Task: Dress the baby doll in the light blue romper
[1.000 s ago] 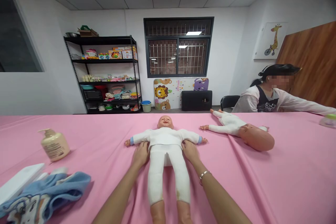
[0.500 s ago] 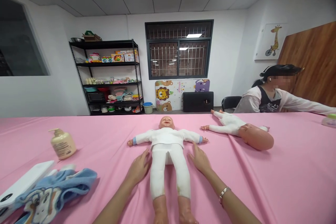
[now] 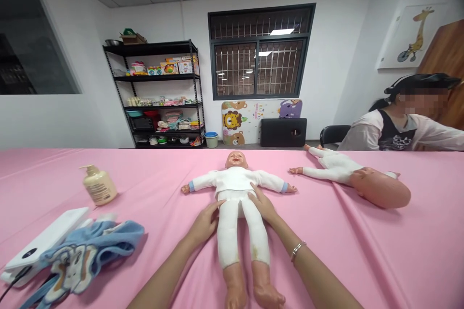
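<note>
A baby doll in a white top with blue cuffs lies on its back on the pink-covered table, arms spread, feet toward me. My left hand rests beside its hip, fingertips touching the white thigh, fingers extended. On the other side, my right hand lies open across the hip, with its fingers reaching the hem of the top. A bracelet circles my right wrist. Neither hand grips anything that I can see; the left fingertips are partly hidden by the doll's leg.
To the left are a pump bottle, a white device with a cable and a crumpled blue cloth. A second doll lies to the right. Beyond the table's far right sits a person; black shelves stand behind.
Both hands have moved inward, from beside the doll onto its hips. The right fingers now lie on the clothing. My view has shifted, so the scene appears enlarged and displaced.
</note>
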